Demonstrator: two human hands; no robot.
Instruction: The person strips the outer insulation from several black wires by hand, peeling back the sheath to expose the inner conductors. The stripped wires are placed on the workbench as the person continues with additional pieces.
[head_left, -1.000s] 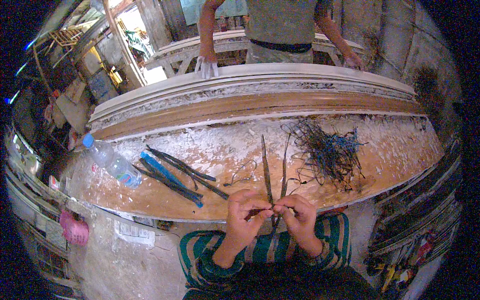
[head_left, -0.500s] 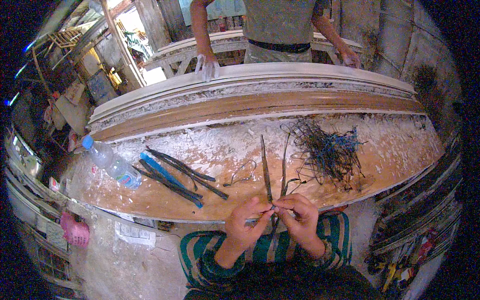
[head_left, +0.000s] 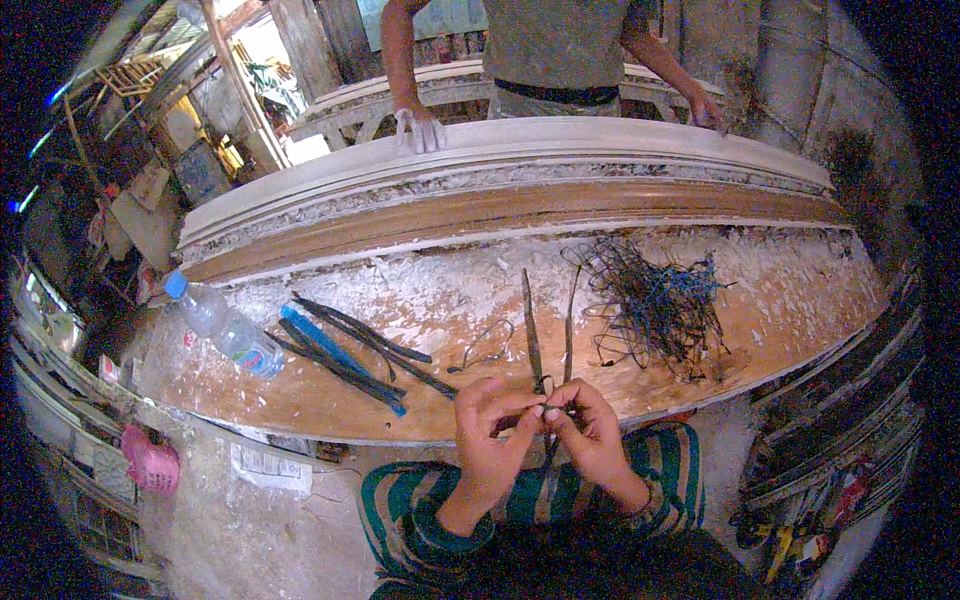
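Note:
Near the table's front edge, my left hand [head_left: 497,430] and my right hand [head_left: 588,435] meet fingertip to fingertip. Both pinch dark cord, whose small loop [head_left: 545,384] stands up between them. A flat dark strip [head_left: 532,330] and a thinner dark cord [head_left: 569,325] run from my fingers away across the table, and a dark end hangs below. My fingers hide how these pieces cross. Right of them lies a loose tangle of black and blue cord [head_left: 665,310]. To the left rest several black strips [head_left: 365,335] and a blue one [head_left: 335,345].
A clear plastic bottle [head_left: 225,325] with a blue cap lies at the left. White flakes and dust cover much of the wooden table [head_left: 440,415]. Behind it runs a long pale moulding [head_left: 560,140], touched by another person's white-dusted hand [head_left: 420,130]. A pink bag [head_left: 150,460] is at lower left.
My hands have drawn closer together and slightly up. The loose cord end on the right has been brought into a small loop between my fingers. The other person's hands shifted slightly.

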